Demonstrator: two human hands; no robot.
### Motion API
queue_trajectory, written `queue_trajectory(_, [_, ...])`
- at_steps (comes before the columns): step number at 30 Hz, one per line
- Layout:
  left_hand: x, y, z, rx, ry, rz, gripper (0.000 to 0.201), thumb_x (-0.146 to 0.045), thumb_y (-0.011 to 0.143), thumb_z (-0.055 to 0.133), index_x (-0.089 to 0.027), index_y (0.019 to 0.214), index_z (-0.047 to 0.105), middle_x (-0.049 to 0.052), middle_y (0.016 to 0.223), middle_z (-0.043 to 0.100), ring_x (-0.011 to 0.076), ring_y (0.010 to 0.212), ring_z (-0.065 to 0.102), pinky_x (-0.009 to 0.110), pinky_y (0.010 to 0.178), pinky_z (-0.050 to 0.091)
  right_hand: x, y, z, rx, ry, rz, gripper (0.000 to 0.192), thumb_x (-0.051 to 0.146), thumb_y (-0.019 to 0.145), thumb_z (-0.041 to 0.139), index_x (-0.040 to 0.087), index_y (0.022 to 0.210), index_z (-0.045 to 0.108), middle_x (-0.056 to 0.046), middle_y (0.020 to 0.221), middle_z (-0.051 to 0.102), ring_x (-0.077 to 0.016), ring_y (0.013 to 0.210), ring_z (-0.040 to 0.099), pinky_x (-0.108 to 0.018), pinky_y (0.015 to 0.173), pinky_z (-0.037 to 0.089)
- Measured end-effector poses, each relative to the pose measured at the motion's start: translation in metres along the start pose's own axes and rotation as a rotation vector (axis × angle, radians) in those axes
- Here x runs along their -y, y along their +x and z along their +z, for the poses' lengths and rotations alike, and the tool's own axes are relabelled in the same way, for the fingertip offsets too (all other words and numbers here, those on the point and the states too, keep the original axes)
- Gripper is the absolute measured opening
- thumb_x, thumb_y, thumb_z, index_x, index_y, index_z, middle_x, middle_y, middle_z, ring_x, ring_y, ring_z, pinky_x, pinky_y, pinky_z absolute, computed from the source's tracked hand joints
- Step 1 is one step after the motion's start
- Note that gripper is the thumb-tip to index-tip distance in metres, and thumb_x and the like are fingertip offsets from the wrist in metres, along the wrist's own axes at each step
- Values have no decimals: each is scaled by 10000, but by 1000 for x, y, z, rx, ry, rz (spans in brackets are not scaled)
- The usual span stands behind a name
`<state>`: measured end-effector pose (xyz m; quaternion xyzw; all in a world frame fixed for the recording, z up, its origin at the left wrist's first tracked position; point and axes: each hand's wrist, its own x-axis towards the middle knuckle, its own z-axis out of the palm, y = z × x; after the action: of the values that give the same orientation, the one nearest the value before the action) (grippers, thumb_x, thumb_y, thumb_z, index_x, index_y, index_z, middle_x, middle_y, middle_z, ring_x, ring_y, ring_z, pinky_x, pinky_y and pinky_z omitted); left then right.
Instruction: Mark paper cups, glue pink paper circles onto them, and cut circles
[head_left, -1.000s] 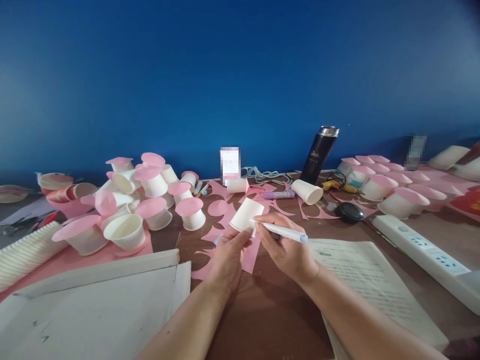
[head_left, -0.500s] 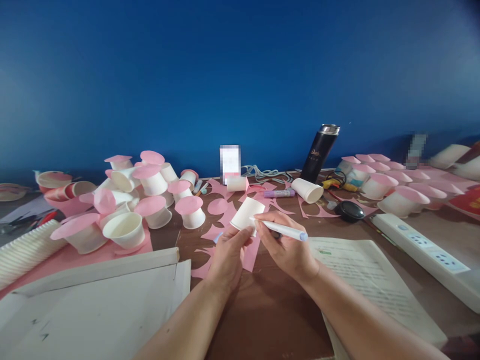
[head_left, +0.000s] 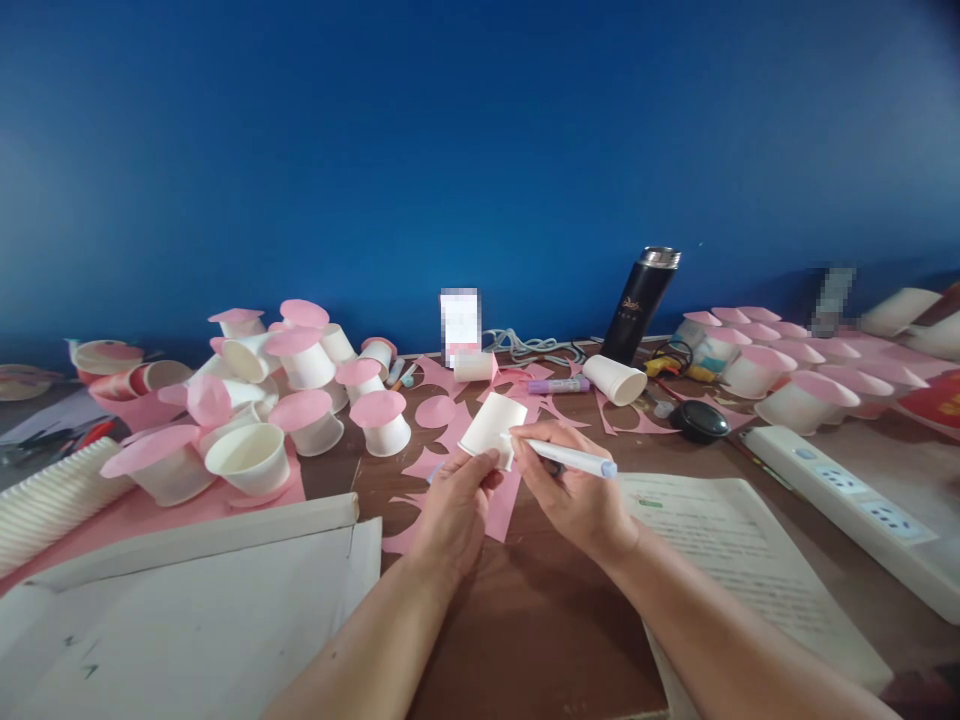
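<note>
My left hand (head_left: 459,510) is closed round the lower end of a small white paper cup (head_left: 493,420), which it holds tilted above the table. In my right hand (head_left: 574,500) is a white marker pen (head_left: 566,457) with a pale blue end, gripped as for writing. The marker's tip meets or nearly meets the cup's right side; I cannot make out any mark there. Pink paper scraps (head_left: 502,510) with round cut-outs lie under and behind both hands. A purple marker (head_left: 558,386) and a white cup on its side (head_left: 615,380) lie just beyond.
White cups topped with pink paper discs (head_left: 379,410) crowd the left, near a stack of nested cups (head_left: 60,495). More stand at right (head_left: 806,395). A black flask (head_left: 637,305) leans at the back. A printed booklet (head_left: 739,560), power strip (head_left: 855,510) and white box (head_left: 187,610) flank my arms.
Both hands stay almost in place. The cup and the marker have shifted very slightly, and the marker's tip remains by the cup's side.
</note>
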<state>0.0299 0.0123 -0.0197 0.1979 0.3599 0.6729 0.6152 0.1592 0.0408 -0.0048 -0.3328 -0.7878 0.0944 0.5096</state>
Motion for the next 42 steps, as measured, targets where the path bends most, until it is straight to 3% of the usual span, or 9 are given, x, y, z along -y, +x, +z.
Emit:
queue_trajectory(12, [0, 3, -3, -17, -118, -62, 133, -133, 674, 726, -121, 797, 679, 34, 842, 660, 102, 762, 571, 227, 730, 440, -1, 0, 0, -8, 0, -23, 119, 186, 868, 576, 206, 975, 624, -32, 869, 691, -160, 810, 653, -278, 760, 522])
queue_trajectory(20, [-1, 5, -3, -62, -186, -105, 51, -96, 712, 679, -130, 750, 668, 46, 835, 660, 114, 798, 597, 239, 778, 467, -1, 0, 0, -4, -7, -25, 118, 187, 868, 578, 202, 975, 625, -35, 869, 691, -162, 815, 657, -277, 761, 525])
queue_trajectory(42, [-8, 0, 0, -133, -232, -127, 55, -56, 741, 626, -101, 739, 657, 59, 767, 666, 89, 642, 585, 208, 615, 503, -6, -2, 3, -16, 16, -8, 142, 180, 847, 599, 199, 982, 638, -42, 909, 706, -158, 822, 663, -267, 764, 523])
